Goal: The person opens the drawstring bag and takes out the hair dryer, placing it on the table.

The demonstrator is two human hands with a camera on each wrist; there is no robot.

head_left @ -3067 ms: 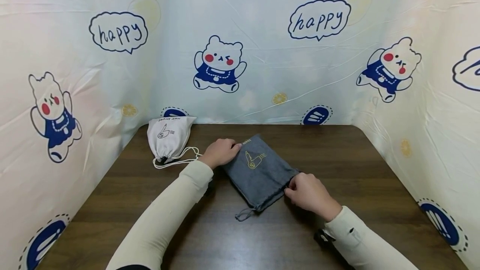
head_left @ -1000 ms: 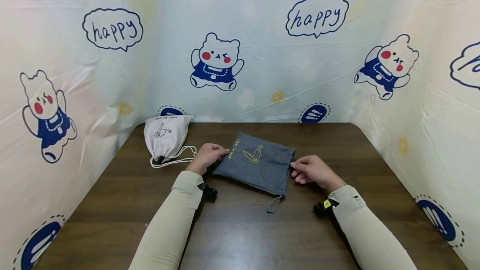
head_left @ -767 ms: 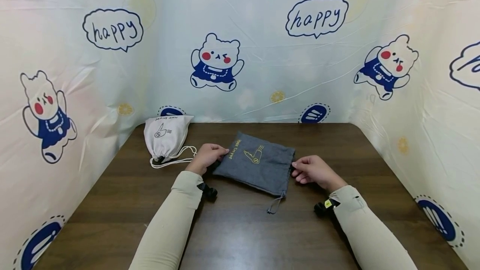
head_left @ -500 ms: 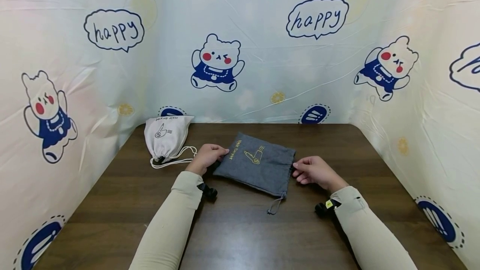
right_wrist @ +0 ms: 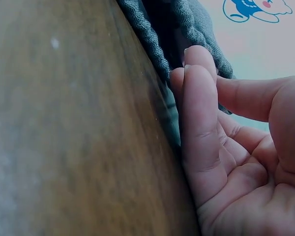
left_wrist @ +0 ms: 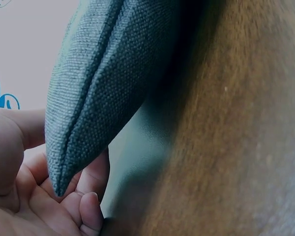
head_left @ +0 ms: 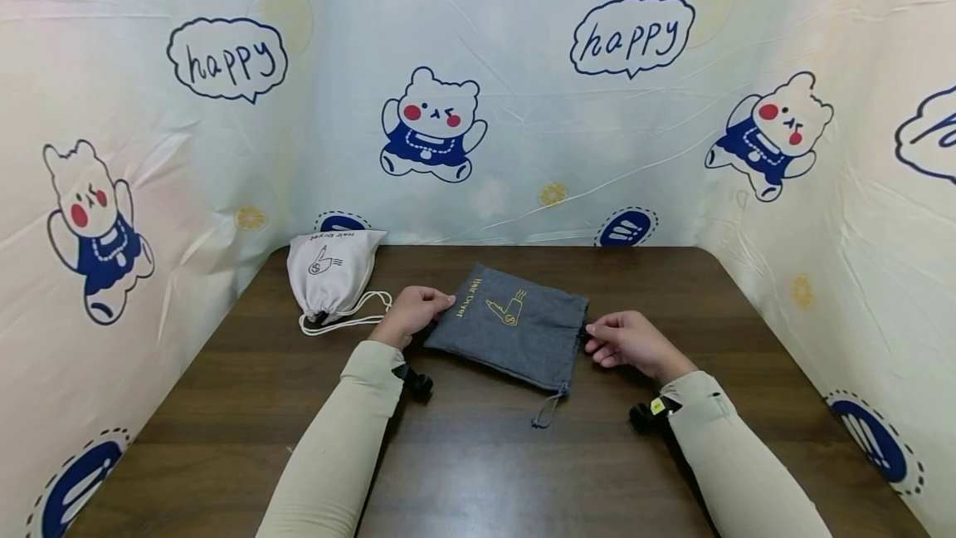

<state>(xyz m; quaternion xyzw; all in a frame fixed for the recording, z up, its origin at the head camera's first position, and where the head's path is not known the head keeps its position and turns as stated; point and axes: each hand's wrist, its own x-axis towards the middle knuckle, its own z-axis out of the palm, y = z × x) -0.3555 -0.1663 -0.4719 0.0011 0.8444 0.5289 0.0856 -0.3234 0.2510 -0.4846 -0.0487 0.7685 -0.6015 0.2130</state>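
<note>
A dark grey drawstring bag (head_left: pixel 515 330), printed "Hair Dryer" with a yellow dryer picture, lies puffed on the table (head_left: pixel 478 463), its mouth to the right. My left hand (head_left: pixel 409 312) pinches its closed end; the left wrist view has the thumb on one side of the bag's seamed corner (left_wrist: pixel 93 98) and fingers curled on the other. At the gathered mouth, my right hand (head_left: pixel 629 343) pinches with thumb and fingertips. Something dark (right_wrist: pixel 173 42) shows between the hems there, right at those fingertips; what it is I cannot tell. A looped cord (head_left: pixel 548 409) hangs from the mouth's near corner.
A white drawstring bag (head_left: pixel 332 276), also marked "Hair Dryer", sits at the table's back left, its white cords (head_left: pixel 366 318) trailing near my left wrist. A printed curtain (head_left: pixel 515 106) with cartoon bears closes off the back and both sides.
Since three seconds ago the grey bag has turned so its mouth faces right. Over the last second, my right fingertips have slid slightly right from the mouth, while the left hand has kept still.
</note>
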